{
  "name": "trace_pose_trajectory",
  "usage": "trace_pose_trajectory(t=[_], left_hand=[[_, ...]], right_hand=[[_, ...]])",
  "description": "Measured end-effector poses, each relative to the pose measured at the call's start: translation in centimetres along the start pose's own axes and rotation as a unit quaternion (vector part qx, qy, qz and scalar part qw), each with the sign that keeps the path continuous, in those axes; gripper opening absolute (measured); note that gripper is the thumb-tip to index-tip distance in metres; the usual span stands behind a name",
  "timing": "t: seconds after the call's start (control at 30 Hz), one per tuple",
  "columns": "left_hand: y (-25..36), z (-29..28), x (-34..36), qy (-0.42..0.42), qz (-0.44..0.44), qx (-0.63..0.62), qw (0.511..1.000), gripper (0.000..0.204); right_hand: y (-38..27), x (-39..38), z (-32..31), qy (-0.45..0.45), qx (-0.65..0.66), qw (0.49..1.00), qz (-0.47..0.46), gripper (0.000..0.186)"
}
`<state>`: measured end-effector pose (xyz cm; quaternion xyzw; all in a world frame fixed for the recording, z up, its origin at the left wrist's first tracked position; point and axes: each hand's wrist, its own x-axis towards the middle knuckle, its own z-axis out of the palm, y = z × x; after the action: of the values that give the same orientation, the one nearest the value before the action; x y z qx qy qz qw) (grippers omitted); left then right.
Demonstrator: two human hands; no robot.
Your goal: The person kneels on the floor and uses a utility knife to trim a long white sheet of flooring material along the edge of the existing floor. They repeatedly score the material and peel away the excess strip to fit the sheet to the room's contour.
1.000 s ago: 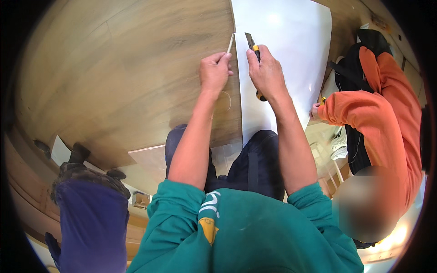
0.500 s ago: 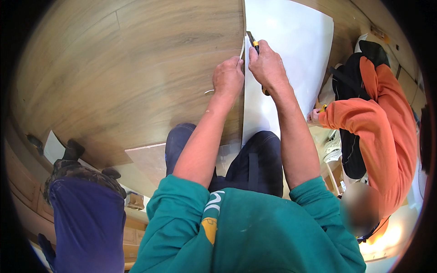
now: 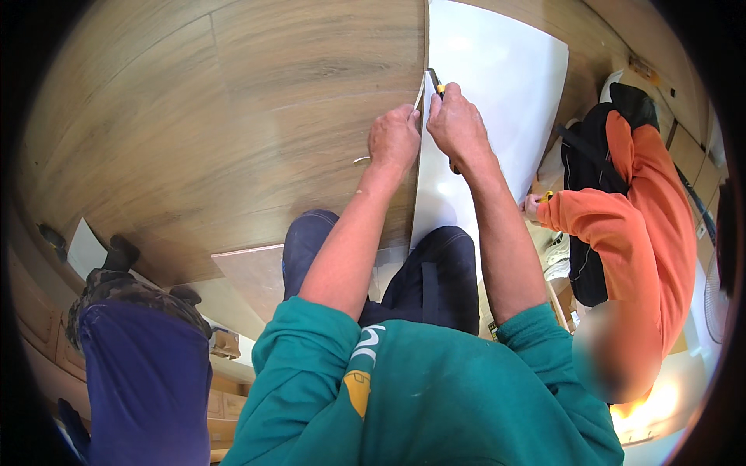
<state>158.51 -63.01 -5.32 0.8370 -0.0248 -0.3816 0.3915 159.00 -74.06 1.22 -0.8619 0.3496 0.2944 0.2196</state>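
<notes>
My right hand (image 3: 460, 124) is closed round a black and yellow utility knife (image 3: 441, 88). Its front end points away from me, at the left edge of a large white sheet (image 3: 501, 74). Just left of that edge, my left hand (image 3: 393, 138) pinches a thin white strip (image 3: 420, 95), which runs up toward the knife's tip. A curled white end (image 3: 360, 160) shows beside the left wrist. The two hands are close together but apart, and the blade's contact with the sheet is too small to make out.
Wood-grain boards (image 3: 233, 140) spread out on the left and far side. To my right, a person in an orange top (image 3: 622, 225) bends down, holding something yellow. Another person in a dark blue top (image 3: 144, 373) is at lower left. A pale panel (image 3: 252, 276) lies by my left knee.
Both hands and the knife appear slightly lower and further right in the picture, while the view itself has shifted a little. My grips on the knife and strip look the same.
</notes>
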Motion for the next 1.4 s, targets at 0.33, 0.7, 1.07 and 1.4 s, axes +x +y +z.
trace_pose_trajectory(t=[0.33, 0.7, 1.07, 1.4], left_hand=[[0.1, -0.2, 0.0, -0.01, 0.017, -0.01, 1.0, 0.023], [-1.0, 0.7, -0.7, -0.015, 0.025, -0.029, 0.999, 0.022], [-1.8, 0.3, -1.6, -0.014, 0.014, -0.03, 0.999, 0.018], [-2.8, 1.2, -3.2, -0.02, 0.041, -0.011, 0.999, 0.017]], right_hand=[[-1.0, 0.4, -0.1, -0.023, -0.015, 0.999, 0.033, 0.025], [-1.4, 1.9, 0.1, -0.055, -0.035, 0.996, 0.063, 0.028], [-1.0, -0.5, 0.6, -0.006, -0.037, 0.999, 0.006, 0.024], [-0.7, 0.5, 1.9, -0.015, -0.021, 0.999, 0.039, 0.026]])
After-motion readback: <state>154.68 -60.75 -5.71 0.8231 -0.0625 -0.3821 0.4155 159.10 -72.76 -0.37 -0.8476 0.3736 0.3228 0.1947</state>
